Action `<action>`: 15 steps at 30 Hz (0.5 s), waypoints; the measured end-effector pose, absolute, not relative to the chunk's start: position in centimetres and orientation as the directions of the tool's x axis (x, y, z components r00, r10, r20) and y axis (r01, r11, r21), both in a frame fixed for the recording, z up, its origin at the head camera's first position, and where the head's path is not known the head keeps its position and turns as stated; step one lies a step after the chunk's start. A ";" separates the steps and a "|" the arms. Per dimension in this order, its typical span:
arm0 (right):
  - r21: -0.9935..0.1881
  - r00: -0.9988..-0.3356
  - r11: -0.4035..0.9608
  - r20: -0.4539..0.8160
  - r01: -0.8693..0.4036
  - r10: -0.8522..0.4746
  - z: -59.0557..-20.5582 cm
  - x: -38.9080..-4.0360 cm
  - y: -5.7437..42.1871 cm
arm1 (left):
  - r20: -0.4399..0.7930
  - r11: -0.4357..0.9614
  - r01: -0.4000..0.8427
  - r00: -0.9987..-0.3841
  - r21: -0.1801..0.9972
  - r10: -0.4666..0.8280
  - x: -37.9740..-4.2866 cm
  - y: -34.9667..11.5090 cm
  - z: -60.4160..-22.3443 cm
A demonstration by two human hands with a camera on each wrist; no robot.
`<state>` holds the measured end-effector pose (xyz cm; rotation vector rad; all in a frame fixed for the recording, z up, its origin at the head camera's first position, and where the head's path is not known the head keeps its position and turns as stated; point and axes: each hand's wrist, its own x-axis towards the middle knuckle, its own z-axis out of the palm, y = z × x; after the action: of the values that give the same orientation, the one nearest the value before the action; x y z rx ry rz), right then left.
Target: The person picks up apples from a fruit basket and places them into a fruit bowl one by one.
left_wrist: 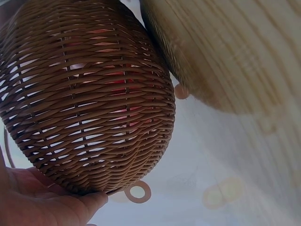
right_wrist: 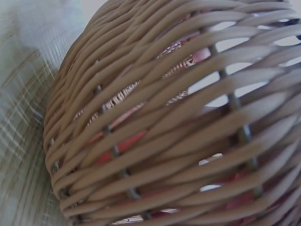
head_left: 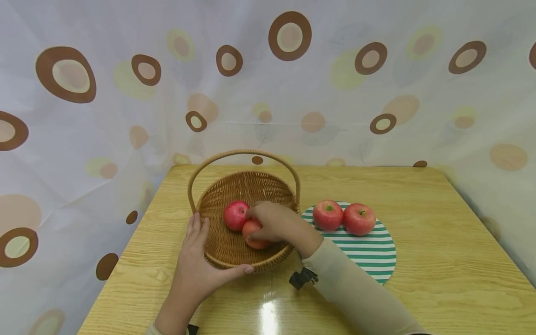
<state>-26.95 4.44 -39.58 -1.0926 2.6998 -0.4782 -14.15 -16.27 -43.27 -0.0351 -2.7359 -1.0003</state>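
A brown wicker basket [head_left: 217, 249] with a tall arched handle stands on the table. Inside it lie two apples, a deep-pink one [head_left: 233, 216] and a paler red one [head_left: 252, 231] touching it. My right hand [head_left: 274, 222] reaches over the basket's right side and grips the paler apple, fingers on top; part of that apple is hidden. Against the near-left rim rests my left hand [head_left: 200, 265], fingers straight up the side and thumb stretched along the front. Through the weave in the right wrist view, bits of red apple [right_wrist: 124, 145] show.
Right of the basket lies a round green-and-white striped placemat [head_left: 364, 253]. Two more red apples, one [head_left: 328, 215] beside the other [head_left: 359, 219], sit on its far part. A patterned curtain [head_left: 318, 93] hangs behind the wooden table [head_left: 452, 260].
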 end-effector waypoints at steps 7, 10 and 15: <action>-0.363 -0.689 0.637 0.019 -0.680 -0.724 -39.6 -26.6 4.5 | 0.214 0.768 0.093 -0.975 0.634 -0.059 -14.2 -16.4 -43.3; -0.360 -0.688 0.630 0.047 -0.688 -0.724 -39.5 -26.4 4.5 | 0.214 0.770 0.092 -0.975 0.632 -0.060 -14.2 -16.4 -43.3; -0.372 -0.697 0.624 0.095 -0.687 -0.711 -38.8 -25.9 4.7 | 0.209 0.770 0.091 -0.976 0.632 -0.057 -14.2 -16.4 -43.3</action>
<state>-25.93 4.75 -38.83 -1.1956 2.7757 -0.5955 -14.24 -16.44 -43.34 -0.0265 -2.7479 -0.9977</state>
